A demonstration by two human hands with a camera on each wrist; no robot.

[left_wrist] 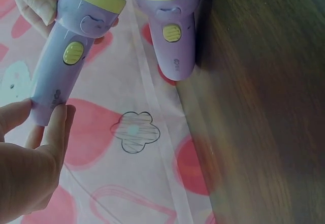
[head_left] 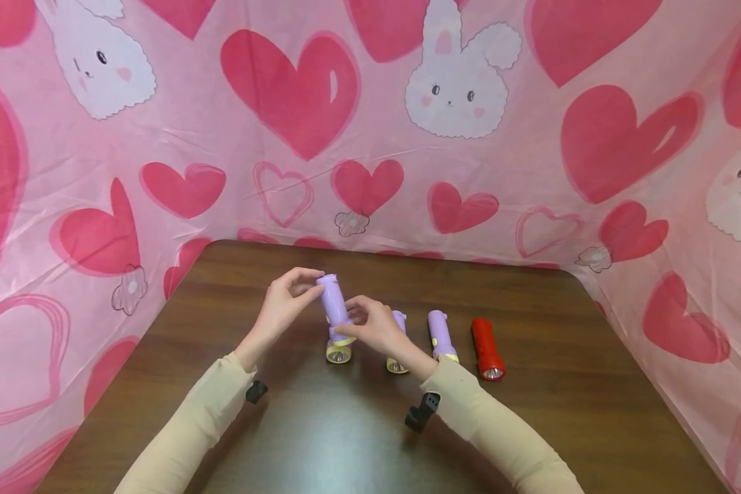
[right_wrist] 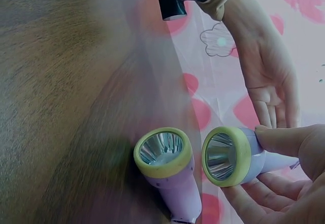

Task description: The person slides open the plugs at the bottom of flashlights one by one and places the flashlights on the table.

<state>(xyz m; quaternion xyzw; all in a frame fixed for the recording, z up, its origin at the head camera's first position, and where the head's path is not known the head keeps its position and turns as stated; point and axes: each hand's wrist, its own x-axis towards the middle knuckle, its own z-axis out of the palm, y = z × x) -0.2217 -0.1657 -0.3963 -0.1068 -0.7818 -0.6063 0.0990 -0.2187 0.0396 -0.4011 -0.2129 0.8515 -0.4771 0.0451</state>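
Note:
A purple flashlight with a yellow rim is held tilted above the table between two hands. My left hand pinches its tail end with thumb and fingers. Around the head end, the right hand grips with its thumb near the yellow rim. The left wrist view shows the yellow switch on the body facing that camera. Just below it, a second purple flashlight lies on the table with its lens toward me. Part of that one is hidden behind the held flashlight in the head view.
Right of the hands lie another purple flashlight, partly covered by the right arm, a further purple one and a red flashlight. All rest on a brown wooden table. Pink heart-and-rabbit cloth hangs around its back and sides.

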